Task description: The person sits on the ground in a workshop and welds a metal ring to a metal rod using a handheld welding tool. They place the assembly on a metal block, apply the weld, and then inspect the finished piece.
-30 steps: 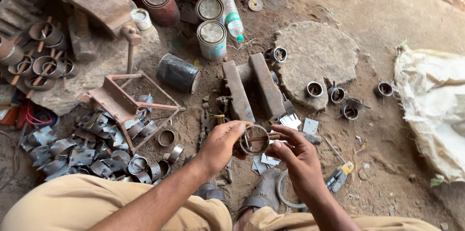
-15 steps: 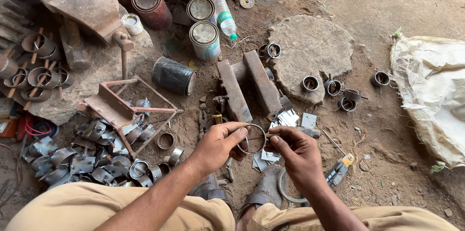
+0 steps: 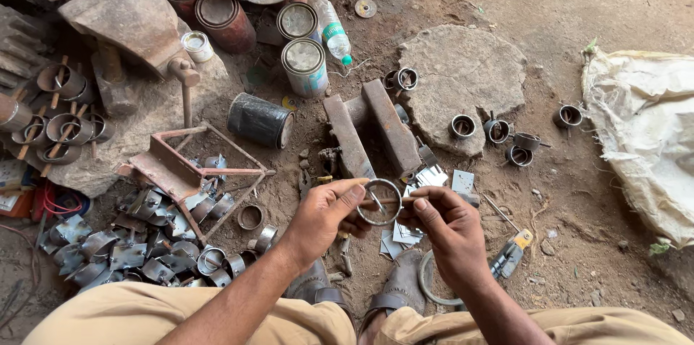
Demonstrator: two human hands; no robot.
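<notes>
Both hands, left hand (image 3: 325,215) and right hand (image 3: 448,226), pinch one metal ring (image 3: 379,202) between closed fingertips.

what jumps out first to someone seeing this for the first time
At centre, the left hand and right hand hold a small metal ring between them. Lower left lies a heap of bent metal clamps; a rusty anvil sits upper left.

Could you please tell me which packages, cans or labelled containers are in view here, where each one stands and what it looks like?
Plastic bottle: lying at top centre, clear, white-and-green label, green cap.
Labelled tin can: upright beside the bottle, round, pale printed wrap, dusty lid.
Second tin can: just behind it, round, dusty lid.
Small white tin: upright at left of the cans, round.
Dark can: on its side, blackened.
White sack: right edge, crumpled.
</notes>
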